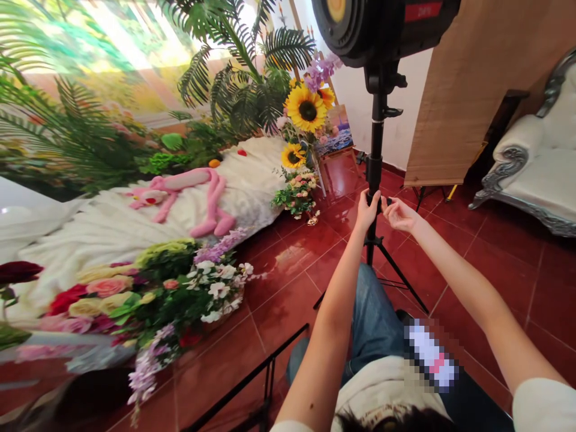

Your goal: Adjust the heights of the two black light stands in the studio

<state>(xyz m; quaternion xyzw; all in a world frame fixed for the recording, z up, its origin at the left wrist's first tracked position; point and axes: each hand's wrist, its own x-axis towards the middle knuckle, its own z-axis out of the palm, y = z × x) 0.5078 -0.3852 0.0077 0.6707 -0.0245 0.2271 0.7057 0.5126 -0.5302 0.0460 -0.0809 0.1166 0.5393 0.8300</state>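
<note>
A black light stand (375,141) rises in front of me, with a large black studio light (387,27) on its top. My left hand (368,207) is wrapped round the pole at a collar, low on the stand. Just right of the pole, my right hand (398,213) pinches a small black knob (386,202) that sticks out from the collar. The stand's thin black legs (402,276) spread over the floor below my hands.
A white-draped bed (256,174) with a pink plush toy (211,204) lies at the left. Flowers (216,288) edge it, and sunflowers (307,111) stand behind. Another black stand's leg (252,378) crosses the red tiled floor (288,306). A white armchair (540,156) is at the right.
</note>
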